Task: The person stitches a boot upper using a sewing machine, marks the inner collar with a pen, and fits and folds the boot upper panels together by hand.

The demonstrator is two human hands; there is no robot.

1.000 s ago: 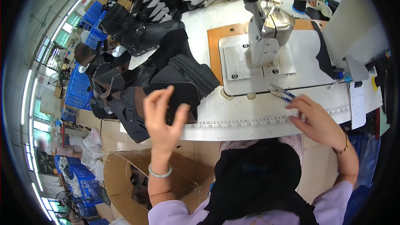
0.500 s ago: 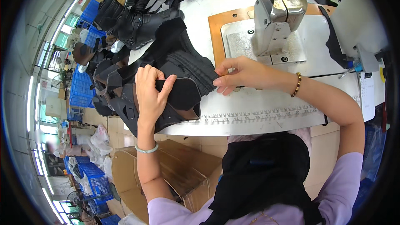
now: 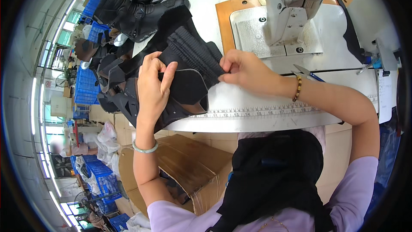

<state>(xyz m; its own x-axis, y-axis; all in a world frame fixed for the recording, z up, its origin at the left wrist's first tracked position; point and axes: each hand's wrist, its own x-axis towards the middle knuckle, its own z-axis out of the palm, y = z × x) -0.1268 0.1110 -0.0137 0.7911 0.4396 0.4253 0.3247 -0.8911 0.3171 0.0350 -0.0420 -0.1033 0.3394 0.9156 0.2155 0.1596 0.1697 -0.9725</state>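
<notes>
A black boot upper (image 3: pixel 195 51) with a ribbed, gathered panel lies across the left part of the white sewing table. My left hand (image 3: pixel 153 81) is closed over its lower part, thumb on top beside a smooth black flap (image 3: pixel 186 87) with a pale edge. At the right edge of the ribbed panel, my right hand (image 3: pixel 231 68) pinches the material between thumb and fingers. The underside of the upper and the fingers beneath it are hidden. Small blue-handled scissors (image 3: pixel 309 74) lie by my right wrist, partly covered by the forearm.
A post-bed sewing machine (image 3: pixel 292 13) stands at the back right on its metal plate. A finished-looking black boot (image 3: pixel 137 19) and more dark uppers (image 3: pixel 116 75) crowd the left. A ruler strip (image 3: pixel 257 114) runs along the table's front edge. An open cardboard box (image 3: pixel 189 159) sits below.
The view has shifted slightly. My right hand has curled its fingers more tightly at the ribbed panel's edge. The scissors now show beside my right wrist.
</notes>
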